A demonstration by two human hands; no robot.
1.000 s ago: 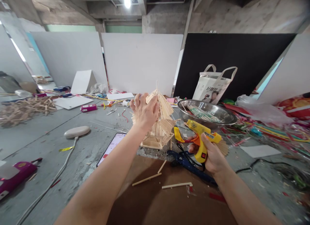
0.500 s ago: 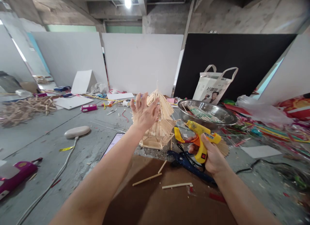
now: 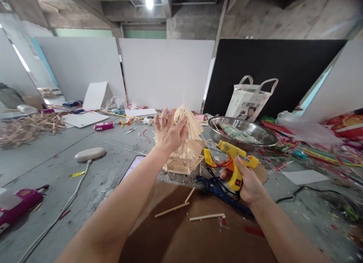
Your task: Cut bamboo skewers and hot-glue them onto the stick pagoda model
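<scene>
Upright in the middle stands a small pagoda-like model [image 3: 183, 157] made of thin wooden sticks, with a pointed roof. My left hand [image 3: 170, 133] is at the left side of its roof, fingers spread, covering part of it; whether the fingertips touch the sticks I cannot tell. My right hand [image 3: 249, 181] grips a yellow hot glue gun [image 3: 236, 161] by its handle, the nozzle pointing up and left toward the model. Blue-handled pliers [image 3: 218, 191] lie beneath the gun. Several loose sticks [image 3: 205, 217] rest on the brown board [image 3: 170, 240] nearest me.
Behind the glue gun sits a metal bowl [image 3: 266, 138] of sticks, with a paper bag [image 3: 244, 102] beyond. A phone [image 3: 132, 168] lies under my left forearm. At left are a white corded device [image 3: 90, 154], a purple tool [image 3: 24, 204] and a stick pile [image 3: 34, 127].
</scene>
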